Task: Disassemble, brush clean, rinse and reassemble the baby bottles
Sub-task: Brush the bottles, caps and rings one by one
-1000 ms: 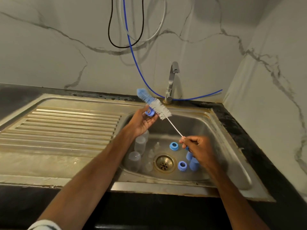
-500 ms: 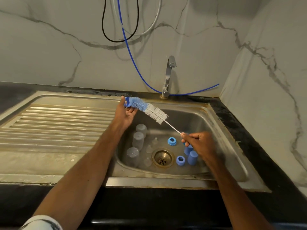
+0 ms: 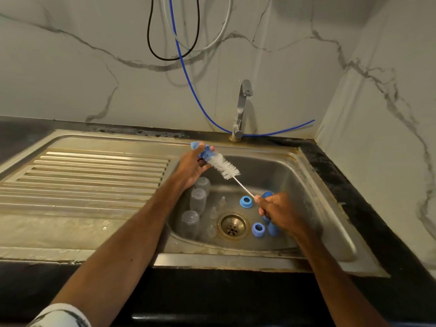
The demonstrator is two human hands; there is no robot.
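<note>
**Blue plastic, grey steel, veined marble**

The bottle brush (image 3: 223, 166) has white bristles, a blue tip and a pale wire stem. Two rings (image 3: 246, 201) are bright blue, the caps (image 3: 273, 231) a softer blue, and the bottles (image 3: 197, 200) cloudy and see-through. The sink (image 3: 295, 185) is dull grey steel, stained brown along its rim, with a brass-yellow drain (image 3: 232, 226). The draining board (image 3: 82, 175) is patterned with parallel ridges. The wall (image 3: 70, 79) is off-white marble with grey veins, and the countertop (image 3: 349, 185) is black. A black hose (image 3: 148, 36), a blue hose (image 3: 186, 74) and a white hose (image 3: 227, 24) hang above the silver tap (image 3: 241, 107). The sleeve (image 3: 63, 315) is white with dark marks.
</note>
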